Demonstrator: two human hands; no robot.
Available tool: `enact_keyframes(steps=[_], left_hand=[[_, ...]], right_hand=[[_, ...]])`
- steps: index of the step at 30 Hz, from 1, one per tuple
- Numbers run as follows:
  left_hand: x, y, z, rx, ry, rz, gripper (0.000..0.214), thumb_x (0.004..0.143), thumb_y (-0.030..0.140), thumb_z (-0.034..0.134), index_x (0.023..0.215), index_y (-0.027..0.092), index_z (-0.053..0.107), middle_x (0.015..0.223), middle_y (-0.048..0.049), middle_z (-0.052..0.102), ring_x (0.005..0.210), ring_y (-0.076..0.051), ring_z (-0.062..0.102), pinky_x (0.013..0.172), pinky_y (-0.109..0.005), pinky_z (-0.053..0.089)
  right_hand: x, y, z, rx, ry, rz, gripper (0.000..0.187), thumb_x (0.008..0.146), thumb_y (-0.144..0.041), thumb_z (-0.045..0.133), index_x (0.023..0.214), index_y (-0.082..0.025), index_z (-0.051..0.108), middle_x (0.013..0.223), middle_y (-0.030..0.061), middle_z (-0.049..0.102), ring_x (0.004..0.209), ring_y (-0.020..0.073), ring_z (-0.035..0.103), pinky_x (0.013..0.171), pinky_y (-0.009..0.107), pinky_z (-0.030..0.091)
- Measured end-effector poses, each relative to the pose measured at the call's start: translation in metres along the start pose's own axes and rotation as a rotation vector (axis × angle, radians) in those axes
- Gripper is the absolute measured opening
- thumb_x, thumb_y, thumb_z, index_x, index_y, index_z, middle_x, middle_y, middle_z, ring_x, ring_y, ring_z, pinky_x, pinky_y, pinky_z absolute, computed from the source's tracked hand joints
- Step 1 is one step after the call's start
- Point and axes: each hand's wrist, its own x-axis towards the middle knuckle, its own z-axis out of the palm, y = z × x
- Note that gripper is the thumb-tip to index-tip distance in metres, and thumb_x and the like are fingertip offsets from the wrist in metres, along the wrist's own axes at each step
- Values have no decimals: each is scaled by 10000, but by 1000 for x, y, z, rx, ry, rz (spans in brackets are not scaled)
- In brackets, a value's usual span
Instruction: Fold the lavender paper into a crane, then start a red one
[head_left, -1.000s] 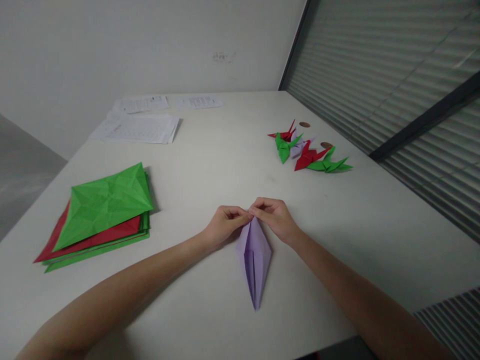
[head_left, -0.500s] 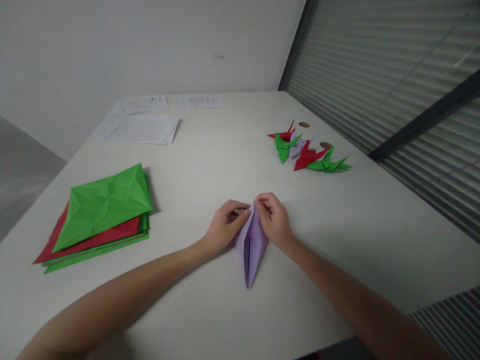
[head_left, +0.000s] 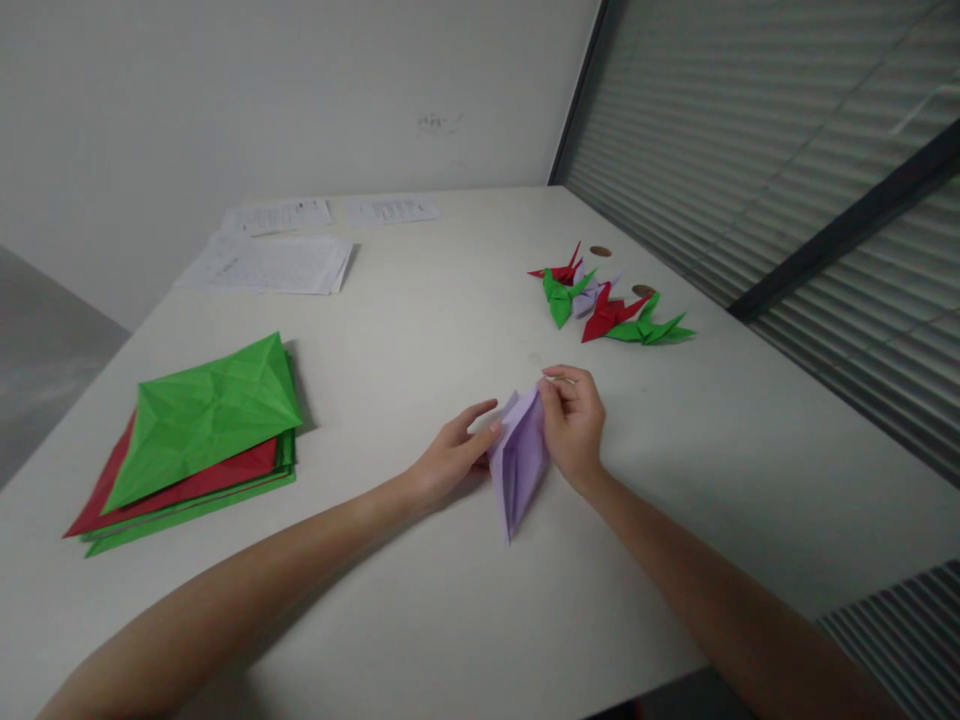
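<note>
A folded lilac paper piece point(head_left: 519, 460), long and pointed, stands tilted off the white table point(head_left: 420, 330) in front of me. My right hand point(head_left: 576, 425) pinches its upper right edge, fingers closed on the paper. My left hand point(head_left: 451, 458) touches the piece's left side with fingers partly stretched, thumb against the paper. The lower tip of the paper points toward me.
A stack of green and red creased paper sheets point(head_left: 199, 430) lies at the left. Several finished folded paper figures point(head_left: 607, 305) in red, green and lilac sit at the far right beside two brown discs. Printed white papers point(head_left: 274, 260) lie at the back. Window blinds line the right side.
The lilac piece has been lifted from lying flat and turned to the right. My right hand moved up and right with it; my left hand's fingers have loosened and stretched.
</note>
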Motion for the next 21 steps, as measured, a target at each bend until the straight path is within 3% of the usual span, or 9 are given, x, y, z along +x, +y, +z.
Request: enact_keyframes(steps=[3, 5, 8, 11, 15, 18, 21], left_hand=[[0, -3, 1, 18, -7, 40, 947, 647, 539, 810, 1413, 120, 442, 644, 16, 607, 545, -86, 508, 587, -232, 393], [2, -5, 0, 17, -28, 49, 833, 633, 510, 828, 1291, 68, 571, 645, -10, 626, 549, -89, 512, 581, -233, 382], [5, -6, -3, 16, 11, 83, 605, 621, 521, 826, 970, 38, 722, 684, -61, 659, 577, -104, 536, 575, -237, 380], [8, -2, -8, -4, 135, 165, 518, 603, 523, 832, 832, 68, 737, 676, -51, 659, 570, -101, 523, 557, -232, 371], [10, 0, -12, -21, 193, 232, 449, 632, 489, 825, 837, 95, 754, 756, -70, 692, 647, -127, 560, 629, -257, 422], [12, -2, -13, 26, 229, 287, 401, 660, 458, 815, 830, 98, 766, 799, -90, 705, 714, -149, 579, 699, -281, 443], [12, -3, -13, 34, 258, 310, 395, 649, 450, 823, 836, 106, 772, 831, -101, 715, 755, -169, 594, 736, -301, 456]], right_hand=[[-8, 0, 4, -25, -79, -1, 169, 909, -290, 541, 1057, -208, 540, 563, -89, 417, 504, 105, 429, 521, 238, 346], [-12, 1, 6, -32, -125, -5, 208, 916, -289, 529, 1108, -211, 536, 572, -89, 396, 512, 108, 421, 536, 242, 358], [-12, 5, 8, 6, -190, 28, 297, 918, -329, 521, 1189, -210, 515, 717, -37, 515, 595, 117, 484, 577, 251, 401], [-8, 10, 9, 81, -275, 185, 402, 886, -417, 547, 1228, -207, 516, 910, 34, 600, 649, 127, 537, 558, 255, 424], [-3, 12, 10, 161, -422, 319, 364, 846, -500, 556, 989, -180, 654, 820, 46, 653, 702, 165, 587, 609, 277, 466], [-3, 8, 9, 155, -432, 311, 339, 821, -507, 584, 786, -180, 667, 718, 31, 648, 675, 166, 579, 614, 280, 463], [-5, 4, 8, 159, -427, 324, 323, 775, -503, 646, 742, -182, 664, 673, 22, 643, 613, 155, 561, 562, 272, 446]])
